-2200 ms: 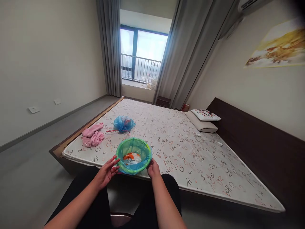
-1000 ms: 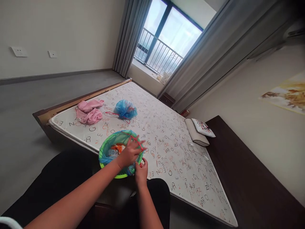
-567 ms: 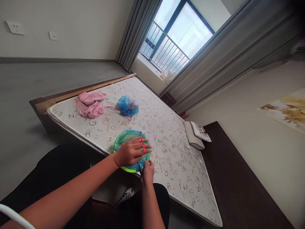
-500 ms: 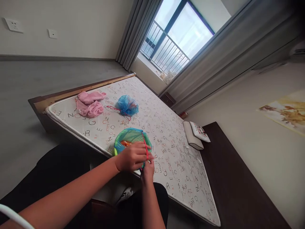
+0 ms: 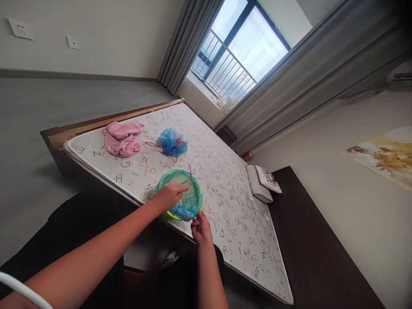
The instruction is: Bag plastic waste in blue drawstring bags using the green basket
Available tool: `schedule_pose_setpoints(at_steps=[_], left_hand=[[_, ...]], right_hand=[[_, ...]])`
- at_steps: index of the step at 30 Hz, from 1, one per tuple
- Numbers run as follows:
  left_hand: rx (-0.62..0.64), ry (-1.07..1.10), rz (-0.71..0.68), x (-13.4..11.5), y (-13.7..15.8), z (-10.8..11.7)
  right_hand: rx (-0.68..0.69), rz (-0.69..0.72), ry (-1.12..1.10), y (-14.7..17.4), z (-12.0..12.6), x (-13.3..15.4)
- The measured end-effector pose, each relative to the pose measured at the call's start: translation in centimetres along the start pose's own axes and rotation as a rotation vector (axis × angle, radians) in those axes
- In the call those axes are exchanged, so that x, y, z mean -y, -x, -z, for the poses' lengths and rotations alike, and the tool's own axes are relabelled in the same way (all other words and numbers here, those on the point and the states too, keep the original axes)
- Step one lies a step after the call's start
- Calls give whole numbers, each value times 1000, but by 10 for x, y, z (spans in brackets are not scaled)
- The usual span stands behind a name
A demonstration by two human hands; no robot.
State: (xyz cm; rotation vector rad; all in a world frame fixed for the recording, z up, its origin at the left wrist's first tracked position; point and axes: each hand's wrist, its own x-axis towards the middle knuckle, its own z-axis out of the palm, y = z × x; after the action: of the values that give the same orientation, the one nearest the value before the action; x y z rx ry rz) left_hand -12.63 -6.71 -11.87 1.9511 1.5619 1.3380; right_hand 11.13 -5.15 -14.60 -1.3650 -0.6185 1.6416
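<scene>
A green mesh wastebasket (image 5: 195,189) stands at the near edge of the mattress, its mouth tipped toward me. Thin blue plastic, a bag liner (image 5: 175,214), lines it and folds over the rim. My left hand (image 5: 170,195) is over the opening, its fingers pinched on a red drawstring (image 5: 190,174) whose free end sticks up. At the near right rim, my right hand (image 5: 202,229) has its palm turned up and its fingertips closed where the red string meets the bag's edge. What lies deep in the basket is partly hidden by my left hand.
Farther back on the mattress (image 5: 225,193) sit a bunched blue plastic bag (image 5: 173,141) with red strings and a crumpled pink cloth (image 5: 124,139). Pillows (image 5: 259,183) lie by the dark headboard (image 5: 309,231). A wooden bed frame edge (image 5: 54,139) sticks out at left.
My hands, close together over the right rim before, have moved apart: the left went left with the red drawstring, the right lower. The orange thing seen inside the basket no longer shows.
</scene>
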Motion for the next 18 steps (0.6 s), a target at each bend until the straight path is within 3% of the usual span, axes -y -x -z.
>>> schedule_pose_setpoints(at_steps=[3, 6, 10, 13, 16, 18], left_hand=[[-98, -103, 227, 30, 0, 5], [-166, -171, 333, 40, 3, 3], [-89, -96, 303, 32, 5, -8], [-76, -15, 250, 22, 2, -10], [-119, 51, 284, 15, -3, -6], [-125, 101, 325, 12, -6, -4]], right_hand=[[-57, 44, -104, -4, 2, 19], [-107, 132, -146, -10, 0, 42], [-58, 254, -182, -10, -14, 76], [69, 324, -181, 2, -39, 99], [198, 413, -44, 14, -67, 116], [199, 441, 72, 14, -80, 123]])
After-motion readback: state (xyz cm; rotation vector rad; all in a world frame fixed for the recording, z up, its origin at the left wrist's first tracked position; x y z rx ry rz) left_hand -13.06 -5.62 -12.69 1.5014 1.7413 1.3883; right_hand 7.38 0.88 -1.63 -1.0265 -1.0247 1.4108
